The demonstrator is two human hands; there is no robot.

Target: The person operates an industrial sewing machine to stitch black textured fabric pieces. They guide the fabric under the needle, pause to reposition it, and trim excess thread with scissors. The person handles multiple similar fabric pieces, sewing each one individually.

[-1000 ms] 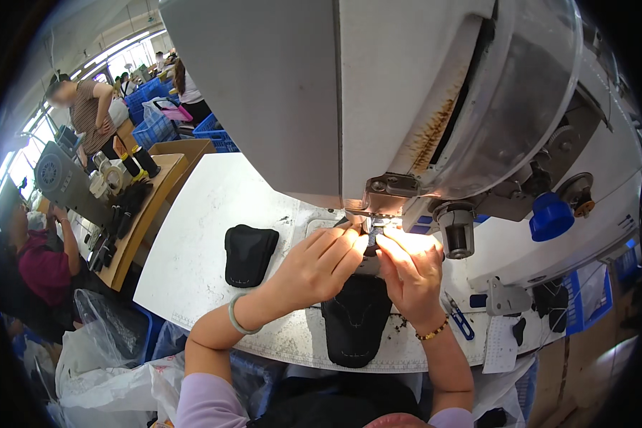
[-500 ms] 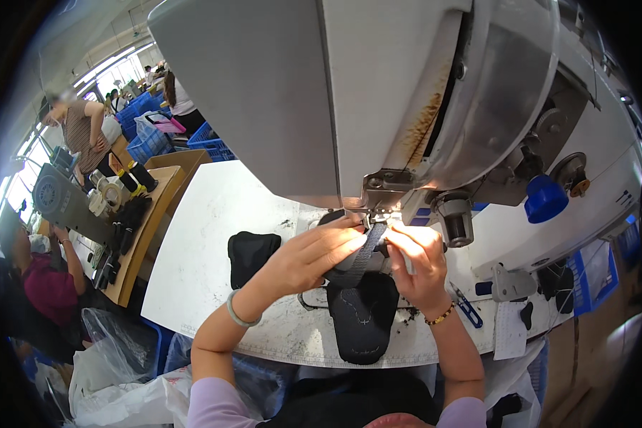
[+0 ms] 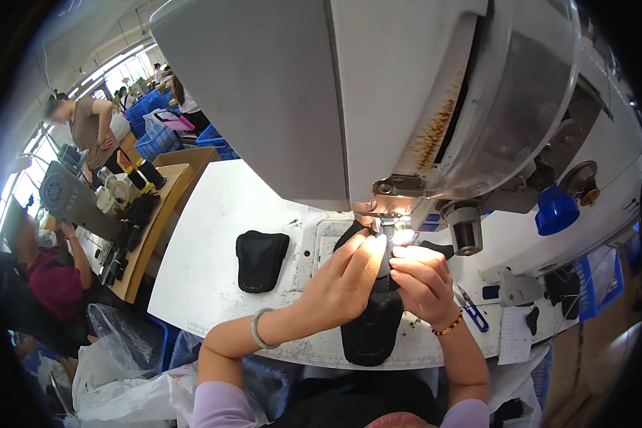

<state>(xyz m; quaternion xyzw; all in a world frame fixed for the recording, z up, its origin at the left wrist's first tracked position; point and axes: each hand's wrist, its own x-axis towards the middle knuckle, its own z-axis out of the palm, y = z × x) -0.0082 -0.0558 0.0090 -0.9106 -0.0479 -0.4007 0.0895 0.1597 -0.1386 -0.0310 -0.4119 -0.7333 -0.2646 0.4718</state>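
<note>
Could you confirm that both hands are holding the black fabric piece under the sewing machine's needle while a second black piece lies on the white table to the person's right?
Not quite: the second black piece lies on the white table to the person's left, not right, as the head view shows. The rest holds: the left hand and right hand both hold the black fabric piece under the sewing machine.

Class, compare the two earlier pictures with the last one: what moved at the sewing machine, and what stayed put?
The black fabric piece was slid up under the machine's presser foot. The left hand and right hand closed in on it, fingertips meeting by the lit needle area. Both still pinch it. The second black piece stayed lying on the white table to the left.
</note>
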